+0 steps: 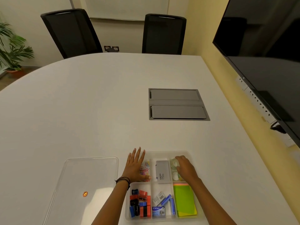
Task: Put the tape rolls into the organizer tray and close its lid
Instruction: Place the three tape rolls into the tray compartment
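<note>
The clear organizer tray (164,153) sits at the table's near edge, divided into several compartments. Clear tape rolls (175,163) lie in its far right compartment. My right hand (185,168) rests over that compartment with fingers curled on the rolls; whether it grips one is unclear. My left hand (135,165) lies flat, fingers spread, on the tray's far left corner above the coloured paper clips (145,169). The clear lid (84,184) lies flat on the table to the left of the tray, apart from it.
The tray also holds a grey Camlin box (163,172), sharpeners and erasers (139,203), staple boxes (162,203) and green sticky notes (185,200). A grey cable hatch (177,103) is set in the table beyond. Two black chairs stand at the far side, a screen at the right.
</note>
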The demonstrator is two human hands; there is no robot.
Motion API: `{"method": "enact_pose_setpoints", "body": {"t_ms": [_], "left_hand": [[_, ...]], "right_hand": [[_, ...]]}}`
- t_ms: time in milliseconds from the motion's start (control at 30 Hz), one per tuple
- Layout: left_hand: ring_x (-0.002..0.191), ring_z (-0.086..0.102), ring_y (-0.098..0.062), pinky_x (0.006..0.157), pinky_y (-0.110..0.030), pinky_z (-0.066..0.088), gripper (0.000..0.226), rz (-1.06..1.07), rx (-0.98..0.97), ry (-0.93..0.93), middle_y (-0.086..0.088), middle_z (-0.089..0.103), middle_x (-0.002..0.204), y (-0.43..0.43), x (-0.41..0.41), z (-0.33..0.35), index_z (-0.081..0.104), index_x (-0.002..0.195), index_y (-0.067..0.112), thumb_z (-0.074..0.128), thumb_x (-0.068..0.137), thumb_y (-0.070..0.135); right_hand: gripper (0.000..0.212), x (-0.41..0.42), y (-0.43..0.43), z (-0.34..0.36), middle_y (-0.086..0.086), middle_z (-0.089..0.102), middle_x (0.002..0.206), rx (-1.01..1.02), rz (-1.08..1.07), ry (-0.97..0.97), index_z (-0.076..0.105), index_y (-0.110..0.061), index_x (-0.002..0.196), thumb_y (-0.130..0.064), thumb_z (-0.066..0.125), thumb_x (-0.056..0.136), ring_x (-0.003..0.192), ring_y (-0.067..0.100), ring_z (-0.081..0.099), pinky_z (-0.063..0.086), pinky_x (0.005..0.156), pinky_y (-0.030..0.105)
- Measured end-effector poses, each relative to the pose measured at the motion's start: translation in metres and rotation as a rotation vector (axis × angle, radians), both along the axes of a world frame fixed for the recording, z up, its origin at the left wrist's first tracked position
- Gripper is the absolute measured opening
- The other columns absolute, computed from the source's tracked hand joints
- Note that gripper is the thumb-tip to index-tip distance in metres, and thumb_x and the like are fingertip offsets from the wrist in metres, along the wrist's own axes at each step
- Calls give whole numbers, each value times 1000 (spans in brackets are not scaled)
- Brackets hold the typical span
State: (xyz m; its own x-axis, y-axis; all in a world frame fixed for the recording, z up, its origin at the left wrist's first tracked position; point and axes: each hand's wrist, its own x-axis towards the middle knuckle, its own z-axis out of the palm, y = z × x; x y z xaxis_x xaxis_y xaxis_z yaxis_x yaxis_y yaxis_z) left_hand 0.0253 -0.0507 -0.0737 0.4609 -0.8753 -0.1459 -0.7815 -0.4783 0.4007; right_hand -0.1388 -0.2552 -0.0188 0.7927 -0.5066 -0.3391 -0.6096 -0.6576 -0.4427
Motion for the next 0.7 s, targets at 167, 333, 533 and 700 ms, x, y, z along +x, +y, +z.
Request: {"method": "enact_pose_setpoints", "body": {"t_ms": [167, 333, 533, 700], "left_hand": [[138, -19, -22, 106, -36, -10, 116, 1, 13, -4, 1, -23, 152, 0, 0, 2, -8, 147, 21, 26, 62, 93], [138, -19, -21, 106, -38, -9, 115, 0, -5, -14, 2, -23, 152, 0, -1, 3, -8, 147, 22, 25, 63, 92], [138, -18, -22, 106, -38, -10, 115, 1, -1, -24, 1, -23, 152, 1, -2, 5, -8, 147, 21, 25, 63, 92], [138, -17, -22, 106, -38, -9, 115, -1, -5, -17, 1, -22, 153, 1, -2, 6, -7, 147, 21, 26, 63, 92]], "right_hand": [[56, 7, -1, -4, 16, 41, 134, 47, 24, 127, 27, -17, 139, -17, 50, 89, 114, 31, 50, 47, 87, 36], [52, 19, 3, -9, 15, 43, 130, -14, 57, 134, 35, -18, 134, -23, 54, 86, 112, 31, 50, 48, 86, 37], [41, 25, 11, -18, 16, 45, 124, -71, 16, 116, 43, -17, 126, -19, 55, 87, 109, 31, 48, 50, 82, 38], [28, 25, 15, -25, 16, 46, 121, -140, -1, 115, 50, -11, 112, -4, 48, 86, 107, 30, 47, 47, 71, 35]]}}
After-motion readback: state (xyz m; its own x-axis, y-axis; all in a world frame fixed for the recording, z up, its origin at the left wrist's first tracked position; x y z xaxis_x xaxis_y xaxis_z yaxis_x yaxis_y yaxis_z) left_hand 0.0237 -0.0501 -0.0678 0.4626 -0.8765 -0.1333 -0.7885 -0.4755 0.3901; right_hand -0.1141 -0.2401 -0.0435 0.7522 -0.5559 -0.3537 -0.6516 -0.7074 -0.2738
